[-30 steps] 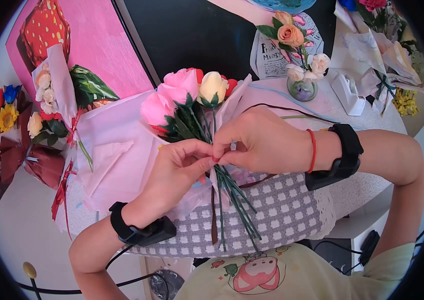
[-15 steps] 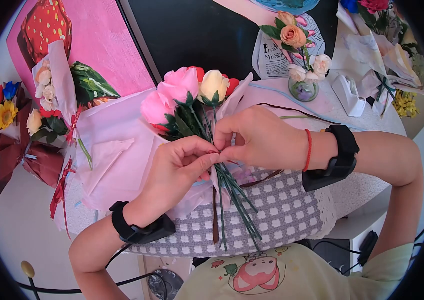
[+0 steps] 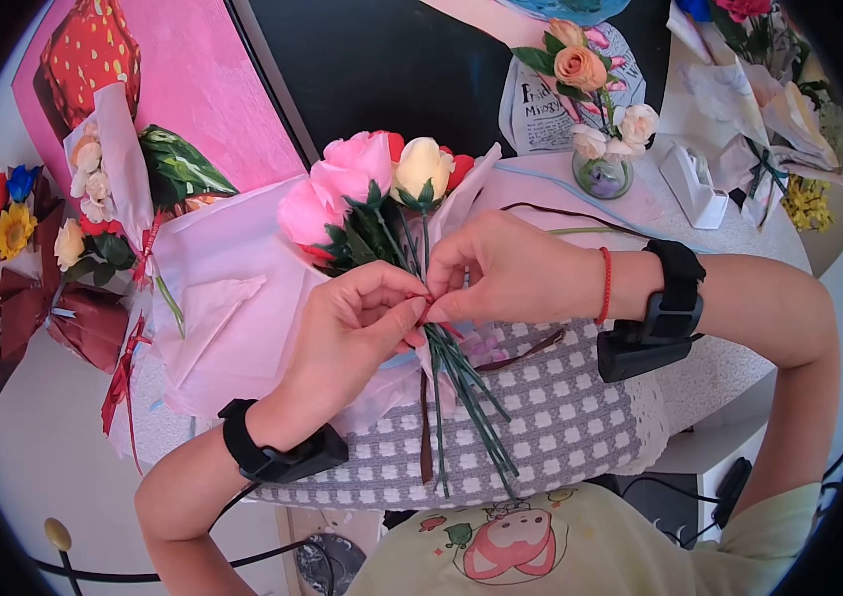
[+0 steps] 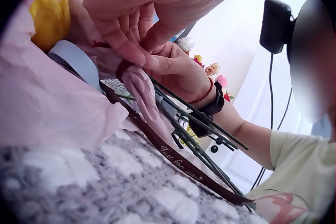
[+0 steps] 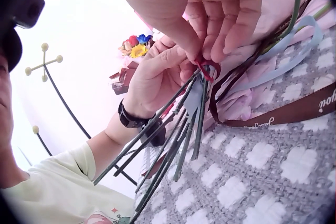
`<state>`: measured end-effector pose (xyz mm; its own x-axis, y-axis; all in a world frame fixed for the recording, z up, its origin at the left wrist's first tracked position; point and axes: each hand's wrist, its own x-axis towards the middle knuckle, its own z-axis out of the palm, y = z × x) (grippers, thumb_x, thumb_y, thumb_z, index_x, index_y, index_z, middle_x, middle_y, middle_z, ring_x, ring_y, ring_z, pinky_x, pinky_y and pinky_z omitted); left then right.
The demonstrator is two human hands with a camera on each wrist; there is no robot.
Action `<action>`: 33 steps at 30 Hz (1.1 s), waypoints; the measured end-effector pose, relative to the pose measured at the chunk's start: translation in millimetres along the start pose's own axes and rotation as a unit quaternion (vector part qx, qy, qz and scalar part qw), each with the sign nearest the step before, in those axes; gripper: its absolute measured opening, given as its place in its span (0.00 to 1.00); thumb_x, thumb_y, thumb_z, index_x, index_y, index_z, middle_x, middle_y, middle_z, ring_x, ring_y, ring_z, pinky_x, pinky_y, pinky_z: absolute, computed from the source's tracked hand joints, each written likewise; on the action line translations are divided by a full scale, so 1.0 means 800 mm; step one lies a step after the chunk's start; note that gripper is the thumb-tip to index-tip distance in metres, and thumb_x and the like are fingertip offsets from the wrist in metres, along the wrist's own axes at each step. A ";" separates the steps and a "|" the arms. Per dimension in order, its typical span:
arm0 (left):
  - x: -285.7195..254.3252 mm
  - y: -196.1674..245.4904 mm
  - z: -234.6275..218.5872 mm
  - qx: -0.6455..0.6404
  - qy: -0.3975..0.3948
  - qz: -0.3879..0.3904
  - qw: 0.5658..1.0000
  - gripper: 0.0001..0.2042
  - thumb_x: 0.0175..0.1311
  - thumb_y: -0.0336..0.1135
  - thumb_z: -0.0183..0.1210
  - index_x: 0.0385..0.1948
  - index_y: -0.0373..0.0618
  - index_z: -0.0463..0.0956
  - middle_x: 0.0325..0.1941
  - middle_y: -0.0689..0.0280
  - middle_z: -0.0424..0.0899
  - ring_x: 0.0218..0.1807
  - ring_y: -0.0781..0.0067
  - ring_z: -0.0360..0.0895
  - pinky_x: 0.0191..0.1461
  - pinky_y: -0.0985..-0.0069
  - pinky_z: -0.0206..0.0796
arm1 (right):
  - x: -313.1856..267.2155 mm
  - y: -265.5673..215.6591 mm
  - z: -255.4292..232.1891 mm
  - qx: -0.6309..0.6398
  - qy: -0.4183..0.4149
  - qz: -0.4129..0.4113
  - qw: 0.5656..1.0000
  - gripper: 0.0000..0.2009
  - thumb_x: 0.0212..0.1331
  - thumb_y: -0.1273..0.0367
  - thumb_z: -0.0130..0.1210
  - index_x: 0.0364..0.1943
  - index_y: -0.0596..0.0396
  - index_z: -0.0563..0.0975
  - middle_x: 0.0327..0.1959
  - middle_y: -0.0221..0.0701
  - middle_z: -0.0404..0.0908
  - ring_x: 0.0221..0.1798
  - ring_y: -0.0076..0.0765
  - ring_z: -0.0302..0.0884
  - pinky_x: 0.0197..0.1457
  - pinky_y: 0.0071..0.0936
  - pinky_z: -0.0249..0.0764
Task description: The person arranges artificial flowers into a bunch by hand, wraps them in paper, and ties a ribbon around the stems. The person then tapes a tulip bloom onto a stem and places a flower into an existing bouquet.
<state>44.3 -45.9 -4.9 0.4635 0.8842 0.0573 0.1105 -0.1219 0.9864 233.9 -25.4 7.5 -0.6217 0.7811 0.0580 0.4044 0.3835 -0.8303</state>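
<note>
So your speckled tabletop (image 3: 702, 397) has a checked cloth (image 3: 570, 422) along its near edge and a dark panel (image 3: 382, 79) at its far edge, with the bouquet (image 3: 352, 169) held over the near edge's middle, stems (image 5: 199, 132) toward you. Your left hand (image 3: 347, 316) and right hand (image 3: 526, 270) angle inward to meet there, thumbs and fingers curled, both pinching the red tie (image 4: 122, 69) at the stems. Brown ribbon (image 4: 181, 165) below reads "Just for you".

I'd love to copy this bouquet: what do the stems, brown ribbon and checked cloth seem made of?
Stems: probably plastic, perhaps over wire; thin, evenly dark green, smooth-looking. Brown ribbon: likely satin or similar fabric; flat, smooth, with pale lettering. Checked cloth: apparently knitted or crocheted yarn, matte, with chunky stitches; fibre unclear.
</note>
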 end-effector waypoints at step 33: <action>0.006 0.002 -0.019 -0.046 -0.052 -0.046 0.997 0.05 0.54 0.23 0.57 0.28 0.41 0.69 0.31 0.64 0.79 0.33 0.82 0.77 0.36 0.87 0.69 | -0.008 -0.001 0.005 -0.417 0.102 -0.327 0.842 0.04 0.36 0.71 0.56 0.20 0.51 0.75 0.22 0.26 0.69 0.23 0.36 0.73 0.24 0.32 0.68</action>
<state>33.1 -34.6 -0.9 0.5440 0.8379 -0.0450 0.0776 0.0031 0.9970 234.8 -33.0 5.3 -0.8004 0.3044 0.5165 0.4041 0.9103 0.0898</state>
